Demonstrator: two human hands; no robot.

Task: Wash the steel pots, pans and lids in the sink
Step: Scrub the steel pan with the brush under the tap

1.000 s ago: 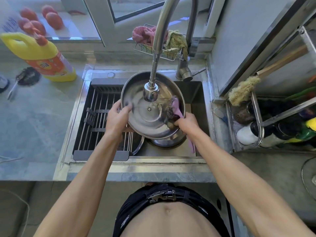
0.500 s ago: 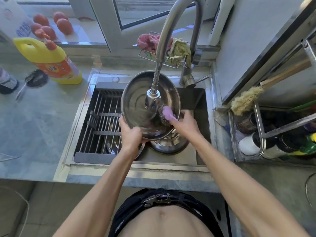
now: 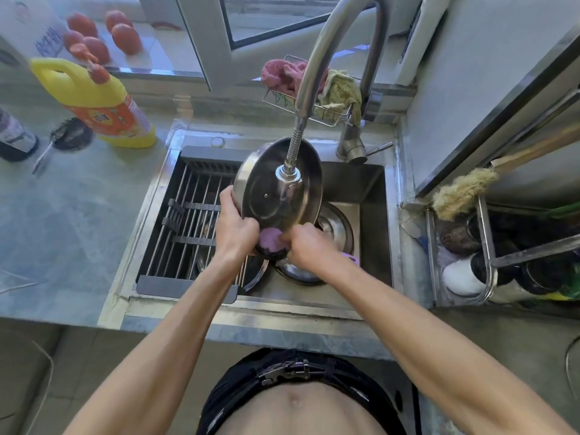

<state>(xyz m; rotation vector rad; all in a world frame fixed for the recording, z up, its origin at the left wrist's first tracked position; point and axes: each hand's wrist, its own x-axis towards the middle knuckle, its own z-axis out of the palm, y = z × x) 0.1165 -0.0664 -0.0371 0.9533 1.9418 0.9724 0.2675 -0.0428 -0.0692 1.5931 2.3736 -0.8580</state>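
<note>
Scrubbing a steel lid over the sink

At frame centre, the left hand (image 3: 236,229) curls round the tilted steel lid's (image 3: 276,186) lower-left rim under the faucet head (image 3: 288,175); the right hand (image 3: 306,244) pinches a purple scrubber (image 3: 270,238) against its bottom edge, above a pot (image 3: 334,227) in the sink (image 3: 370,183).

— What is the person wearing?
— No sleeves: both forearms are bare, and so is the belly. Black trousers (image 3: 238,400) sit at the waist.
— Any belt?
— Yes, a black belt with a dark metal buckle (image 3: 284,373). No rings or watch show.
</note>
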